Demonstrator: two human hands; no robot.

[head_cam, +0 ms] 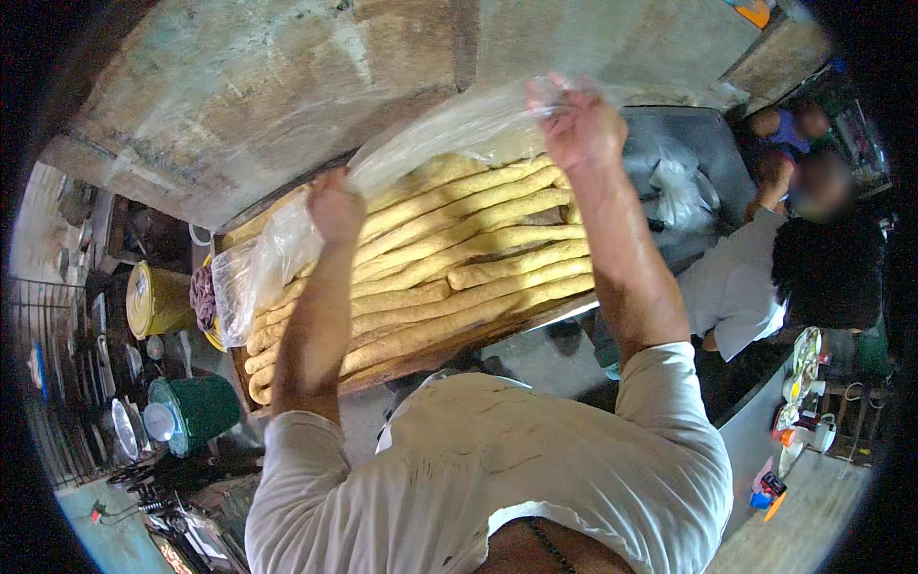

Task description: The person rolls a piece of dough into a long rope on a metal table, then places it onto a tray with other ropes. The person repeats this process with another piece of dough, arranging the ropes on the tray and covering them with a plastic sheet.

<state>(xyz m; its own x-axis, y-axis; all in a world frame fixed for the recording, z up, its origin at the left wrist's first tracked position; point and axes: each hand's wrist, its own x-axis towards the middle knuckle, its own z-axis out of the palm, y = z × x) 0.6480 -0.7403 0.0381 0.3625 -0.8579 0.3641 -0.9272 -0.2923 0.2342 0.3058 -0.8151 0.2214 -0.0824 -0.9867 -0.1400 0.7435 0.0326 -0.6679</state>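
Long ropes of pale yellow dough [459,251] lie side by side on a wooden worktable [423,353] in front of me. Above their far side stretches a clear plastic sheet [452,129], raised between my two hands. My left hand [337,206] grips the sheet at the left, over the ropes; more of the plastic bunches beside it and covers the rope ends there. My right hand [579,125] holds the sheet's other end, higher and farther off, with its fingers blurred. Folds of plastic hide part of the dough at the back.
Right of the dough, a plastic bag [674,190] lies on a dark surface [645,122]. Close by on the right is a person in a grey shirt [739,273], with another person [778,129] behind. A yellow bucket [161,300] and a green bucket [197,412] stand left. A stained wall [287,93] rises behind.
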